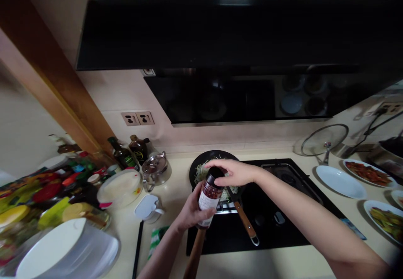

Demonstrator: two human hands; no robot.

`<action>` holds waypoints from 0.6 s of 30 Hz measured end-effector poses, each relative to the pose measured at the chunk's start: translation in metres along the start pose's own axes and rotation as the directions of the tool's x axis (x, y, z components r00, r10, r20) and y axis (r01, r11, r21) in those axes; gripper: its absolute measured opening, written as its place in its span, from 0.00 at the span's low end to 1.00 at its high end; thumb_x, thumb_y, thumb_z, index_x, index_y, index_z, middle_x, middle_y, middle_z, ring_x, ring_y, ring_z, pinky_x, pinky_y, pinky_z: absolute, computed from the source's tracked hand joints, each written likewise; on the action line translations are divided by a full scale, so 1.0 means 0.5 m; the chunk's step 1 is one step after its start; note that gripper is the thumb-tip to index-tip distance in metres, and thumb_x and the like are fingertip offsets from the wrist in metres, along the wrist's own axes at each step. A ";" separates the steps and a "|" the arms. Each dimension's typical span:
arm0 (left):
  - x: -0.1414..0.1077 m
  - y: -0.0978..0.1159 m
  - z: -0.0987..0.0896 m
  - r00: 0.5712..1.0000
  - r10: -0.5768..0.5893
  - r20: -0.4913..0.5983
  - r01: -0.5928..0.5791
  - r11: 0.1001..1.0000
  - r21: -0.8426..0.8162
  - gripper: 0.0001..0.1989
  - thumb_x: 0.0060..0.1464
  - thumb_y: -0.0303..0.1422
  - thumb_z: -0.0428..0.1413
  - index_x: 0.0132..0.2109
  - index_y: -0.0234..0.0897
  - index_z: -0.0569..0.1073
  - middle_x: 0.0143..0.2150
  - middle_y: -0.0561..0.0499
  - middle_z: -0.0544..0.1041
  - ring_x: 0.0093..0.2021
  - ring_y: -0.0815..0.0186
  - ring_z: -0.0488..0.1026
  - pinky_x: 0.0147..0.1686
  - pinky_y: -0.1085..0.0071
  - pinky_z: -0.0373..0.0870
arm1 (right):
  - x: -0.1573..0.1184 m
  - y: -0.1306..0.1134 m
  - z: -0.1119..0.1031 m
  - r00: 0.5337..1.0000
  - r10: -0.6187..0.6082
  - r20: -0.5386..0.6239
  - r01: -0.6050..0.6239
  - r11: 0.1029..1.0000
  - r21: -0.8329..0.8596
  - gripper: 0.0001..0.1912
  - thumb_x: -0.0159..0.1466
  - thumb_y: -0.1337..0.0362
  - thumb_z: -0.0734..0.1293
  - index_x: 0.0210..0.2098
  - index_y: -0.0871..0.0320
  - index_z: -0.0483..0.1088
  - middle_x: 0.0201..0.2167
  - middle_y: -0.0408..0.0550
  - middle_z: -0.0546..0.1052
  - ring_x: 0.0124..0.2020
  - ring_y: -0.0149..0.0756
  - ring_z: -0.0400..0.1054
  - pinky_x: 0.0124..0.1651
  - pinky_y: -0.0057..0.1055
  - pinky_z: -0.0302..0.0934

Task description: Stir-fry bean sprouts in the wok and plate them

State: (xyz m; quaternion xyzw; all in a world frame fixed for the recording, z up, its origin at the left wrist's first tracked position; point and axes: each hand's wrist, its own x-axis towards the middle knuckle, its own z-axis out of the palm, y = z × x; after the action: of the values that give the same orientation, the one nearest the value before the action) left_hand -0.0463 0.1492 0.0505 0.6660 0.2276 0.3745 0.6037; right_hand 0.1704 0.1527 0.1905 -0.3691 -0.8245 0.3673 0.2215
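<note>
In the head view my left hand (192,212) is wrapped round a clear spice jar (208,201) with a white label and dark red contents. My right hand (234,172) reaches over the top, thumb and fingers closed about the jar's black cap (215,175). The jar is tilted slightly, above the near side of a black frying pan (197,159) holding pale, shredded vegetables (201,172). A spatula (244,220) with a wooden handle leans out of the pan to the right. The pan's wooden handle (195,249) points toward me, below the jar.
A black cooktop (226,243) lies under the pan. Left stand a steel pot (155,168), a lidded container (151,207), bottles (121,151) and many jars. Right are a glass lid (325,140), a white plate (341,181) and filled dishes (370,173). A range hood (204,35) overhangs.
</note>
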 end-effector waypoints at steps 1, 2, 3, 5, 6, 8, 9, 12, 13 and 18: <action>0.002 -0.002 -0.005 1.000 0.008 -0.011 -0.008 1.000 0.015 0.35 0.45 0.36 0.65 0.58 0.37 0.60 0.49 0.44 0.73 0.45 0.58 0.71 0.44 0.65 0.68 | 0.002 0.008 -0.003 0.999 -0.009 -0.049 0.013 0.997 0.076 0.27 0.58 0.63 0.68 0.57 0.55 0.64 0.57 0.51 0.68 0.56 0.42 0.62 0.56 0.40 0.58; 0.004 -0.003 -0.010 1.000 0.020 -0.018 -0.019 0.999 0.040 0.35 0.45 0.36 0.64 0.59 0.37 0.60 0.50 0.43 0.73 0.46 0.58 0.71 0.45 0.65 0.68 | 0.002 0.018 -0.005 0.995 -0.011 -0.102 0.027 0.987 0.157 0.26 0.58 0.63 0.67 0.56 0.54 0.64 0.55 0.50 0.69 0.55 0.40 0.63 0.56 0.40 0.58; 0.006 -0.004 -0.016 0.999 0.035 -0.029 -0.033 0.997 0.073 0.36 0.45 0.36 0.64 0.59 0.38 0.59 0.51 0.42 0.73 0.47 0.57 0.71 0.46 0.64 0.68 | 0.000 0.029 -0.006 0.987 0.001 -0.161 0.037 0.972 0.233 0.25 0.59 0.62 0.67 0.56 0.54 0.64 0.53 0.49 0.70 0.53 0.38 0.64 0.55 0.39 0.58; 0.010 -0.006 -0.030 0.997 0.059 -0.050 -0.051 0.986 0.158 0.37 0.45 0.36 0.64 0.59 0.37 0.58 0.52 0.41 0.73 0.48 0.56 0.71 0.47 0.63 0.68 | -0.010 0.053 -0.002 0.957 0.072 -0.282 0.036 0.932 0.360 0.22 0.60 0.60 0.66 0.54 0.53 0.66 0.47 0.46 0.71 0.47 0.36 0.65 0.52 0.37 0.59; 0.013 -0.005 -0.038 0.996 0.063 -0.057 -0.050 0.977 0.208 0.37 0.44 0.36 0.64 0.59 0.37 0.58 0.52 0.41 0.73 0.48 0.56 0.72 0.47 0.63 0.68 | -0.019 0.066 0.004 0.933 0.136 -0.334 0.018 0.908 0.418 0.22 0.60 0.59 0.66 0.53 0.52 0.66 0.44 0.45 0.71 0.44 0.34 0.65 0.49 0.36 0.60; 0.021 0.000 -0.052 0.995 0.056 -0.082 -0.025 0.943 0.331 0.36 0.44 0.36 0.63 0.59 0.36 0.58 0.50 0.42 0.74 0.47 0.56 0.73 0.46 0.63 0.69 | -0.043 0.089 0.022 0.869 0.283 -0.405 -0.030 0.848 0.529 0.21 0.59 0.56 0.66 0.52 0.51 0.68 0.41 0.44 0.69 0.38 0.33 0.64 0.44 0.34 0.61; 0.026 0.004 -0.059 0.994 0.047 -0.103 -0.001 0.912 0.409 0.35 0.44 0.36 0.62 0.58 0.36 0.59 0.49 0.43 0.75 0.46 0.56 0.73 0.45 0.63 0.70 | -0.058 0.098 0.033 0.833 0.356 -0.423 -0.055 0.815 0.576 0.21 0.59 0.55 0.66 0.51 0.51 0.68 0.39 0.44 0.69 0.37 0.32 0.63 0.41 0.33 0.60; 0.043 0.021 -0.078 0.986 0.033 -0.165 0.083 0.757 0.648 0.32 0.43 0.35 0.61 0.56 0.39 0.62 0.47 0.46 0.77 0.43 0.58 0.74 0.44 0.63 0.70 | -0.110 0.119 0.072 0.740 0.500 -0.450 -0.114 0.752 0.649 0.21 0.58 0.53 0.66 0.50 0.50 0.69 0.35 0.42 0.66 0.35 0.32 0.61 0.38 0.31 0.59; 0.048 0.026 -0.082 0.984 0.029 -0.177 0.106 0.703 0.703 0.31 0.44 0.35 0.61 0.56 0.39 0.62 0.47 0.47 0.77 0.43 0.59 0.74 0.43 0.64 0.70 | -0.127 0.124 0.084 0.721 0.522 -0.457 -0.124 0.745 0.655 0.22 0.58 0.52 0.66 0.50 0.50 0.69 0.34 0.41 0.65 0.34 0.32 0.60 0.38 0.31 0.58; 0.066 0.025 -0.096 0.969 -0.039 -0.243 0.221 0.569 0.792 0.32 0.45 0.36 0.59 0.57 0.40 0.62 0.46 0.47 0.78 0.42 0.59 0.76 0.41 0.65 0.71 | -0.193 0.144 0.123 0.654 0.596 -0.466 -0.172 0.717 0.676 0.23 0.58 0.49 0.66 0.50 0.51 0.69 0.31 0.41 0.62 0.32 0.32 0.57 0.36 0.30 0.57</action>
State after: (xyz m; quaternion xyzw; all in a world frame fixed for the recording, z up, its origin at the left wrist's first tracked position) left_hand -0.0652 0.2024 0.0695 0.8088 0.4811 0.2469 0.2311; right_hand 0.2241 0.0839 0.0872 -0.5629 -0.4357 0.4845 0.5085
